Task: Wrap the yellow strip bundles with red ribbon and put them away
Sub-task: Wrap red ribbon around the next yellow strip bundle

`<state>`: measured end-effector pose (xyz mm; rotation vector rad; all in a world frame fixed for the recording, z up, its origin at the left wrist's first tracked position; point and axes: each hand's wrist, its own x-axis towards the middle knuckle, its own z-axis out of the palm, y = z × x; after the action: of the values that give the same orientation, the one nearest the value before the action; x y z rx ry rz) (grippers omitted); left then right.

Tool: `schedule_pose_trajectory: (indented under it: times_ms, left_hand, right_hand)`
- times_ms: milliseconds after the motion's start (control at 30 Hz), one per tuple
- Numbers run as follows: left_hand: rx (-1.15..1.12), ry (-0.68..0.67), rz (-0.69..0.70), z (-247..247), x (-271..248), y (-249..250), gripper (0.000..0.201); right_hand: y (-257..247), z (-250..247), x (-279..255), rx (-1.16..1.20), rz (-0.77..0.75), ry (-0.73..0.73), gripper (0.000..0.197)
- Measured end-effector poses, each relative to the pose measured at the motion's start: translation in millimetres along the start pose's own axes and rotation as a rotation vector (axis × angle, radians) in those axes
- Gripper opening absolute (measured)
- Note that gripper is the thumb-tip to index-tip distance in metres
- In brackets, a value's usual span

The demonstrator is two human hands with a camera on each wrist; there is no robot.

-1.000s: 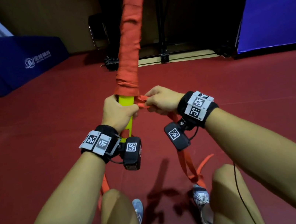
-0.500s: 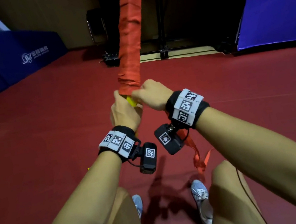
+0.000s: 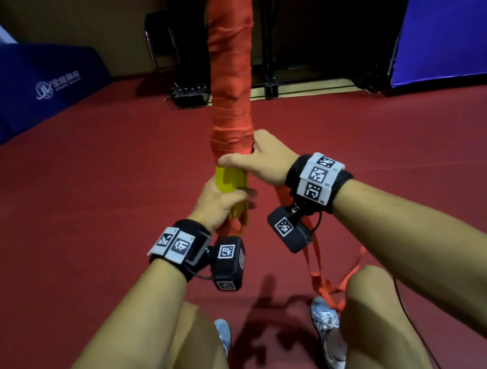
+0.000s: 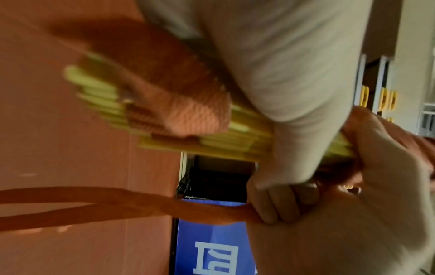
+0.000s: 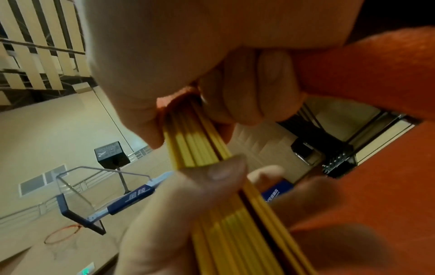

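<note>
1. Showing the right hand moved from pinching ribbon off to the side a second ago to clamping over the lower edge of the red ribbon wrap, centre of the head view.
2. Showing the left hand slid lower, exposing more bare yellow between the two fists than half a second ago.
3. Reading as one more turn being cinched down; wrapping nearing its end, with only a short bare stub of the yellow strip bundle remaining; tying off and putting away not yet done.
4. Curling the right fingers tight, trapping the loose tail in the fist in the left wrist view; tail dropping toward the lower right of the head view, beside a shoe.
5. Closing the left fingers narrow round the bare strips, thumb pressing on their edges in the right wrist view.
6. Holding the bundle in the air over the red floor, running from frame centre out the top edge, tilting slightly right, both fists touching it, right just above left.
</note>
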<state>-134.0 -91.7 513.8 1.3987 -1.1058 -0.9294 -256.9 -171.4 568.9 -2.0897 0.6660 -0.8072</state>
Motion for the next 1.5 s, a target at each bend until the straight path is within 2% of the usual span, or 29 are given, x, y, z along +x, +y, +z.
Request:
schedule_pose_trajectory:
  times_ms: [100,200,333,400,500,667,800,867,967,1067,1133,1233,1333,1400,1500]
  left_hand:
    - [-0.029,-0.114,-0.017,-8,-4,8,0.035]
    - [0.048,-0.17,0.027,-23,-5,11,0.036]
    - [0.075,-0.213,0.032,-35,-9,17,0.023]
    - [0.101,-0.111,0.036,-34,-10,19,0.014]
    - [0.307,0.098,0.085,-29,-3,17,0.022]
    - [0.475,0.445,0.062,-20,6,14,0.031]
    - [0.611,0.489,0.09,6,5,15,0.028]
    - [0.683,0.456,0.138,10,3,12,0.034]
    - [0.764,0.382,0.156,5,1,12,0.057]
    - [0.779,0.29,0.145,4,-3,27,0.055]
    - [0.635,0.126,0.126,-3,-2,39,0.04]
    - [0.202,-0.224,-0.017,-13,-8,48,0.028]
    - [-0.119,-0.411,-0.182,-13,-19,49,0.021]
    - [-0.142,-0.404,-0.198,-13,-19,44,0.03]
    - [0.014,-0.195,-0.09,-10,-15,33,0.038]
  right_hand:
    - [-4,-1,-3,0.077,-0.044,-0.085,0.041]
    - [-9,-8,-2,0.099,-0.05,-0.193,0.02]
    - [-7,-6,4,0.131,-0.081,-0.275,0.022]
    - [-3,-7,4,0.138,0.007,-0.289,0.019]
    - [-1,-8,0,0.206,0.213,-0.253,0.04]
    - [-2,2,-1,0.017,0.279,-0.033,0.036]
    - [-9,14,-4,0.017,0.353,0.197,0.021]
    - [-12,14,-8,0.12,0.355,0.223,0.026]
    - [-17,9,-11,0.268,0.388,0.195,0.044]
    - [-16,6,-9,0.307,0.397,0.263,0.047]
    - [-10,1,-8,0.388,0.36,0.243,0.042]
    - [-4,-9,-10,0.533,0.308,0.039,0.045]
    - [-4,-12,-13,0.603,0.276,-0.085,0.045]
    - [-5,-12,-12,0.589,0.246,-0.127,0.043]
    - [-8,-14,-8,0.458,0.236,-0.176,0.044]
